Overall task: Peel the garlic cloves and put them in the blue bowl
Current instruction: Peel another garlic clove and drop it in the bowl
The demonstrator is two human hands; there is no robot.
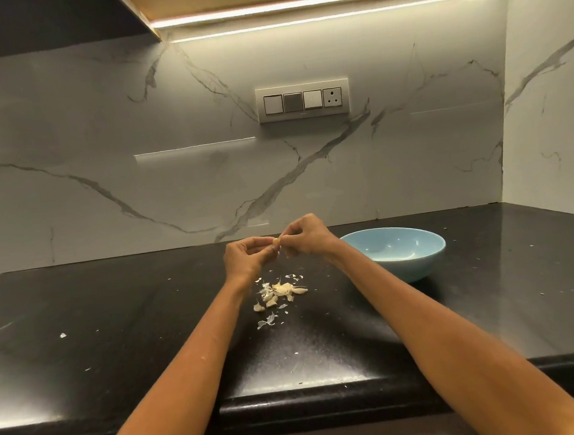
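Above the black desk [115,316], you hold a garlic clove [276,241] up between both hands, raised over the pile of cloves and skins [278,293] that lies on the desk straight below. Your left hand [247,258] pinches the clove from the left with fingers curled round it, and your right hand [306,236] pinches its right end, fingertips closed on what looks like a scrap of skin. The clove is too small and too covered for you to tell how its long axis runs or how much skin is left on it.

What the next move turns on is the blue bowl [419,261]. It stands on the desk to the right of the clove, just beside your right forearm and a little lower than your hands. Your right hand is plainly the nearer one, while your left would have to cross over the pile to reach it. The bowl looks bare inside, so the task seems early, with the peeling step in hand.

Once the skin is off, a short carry to the right and down should drop the clove in. Loose skins could cling to your fingertips and fall in too.
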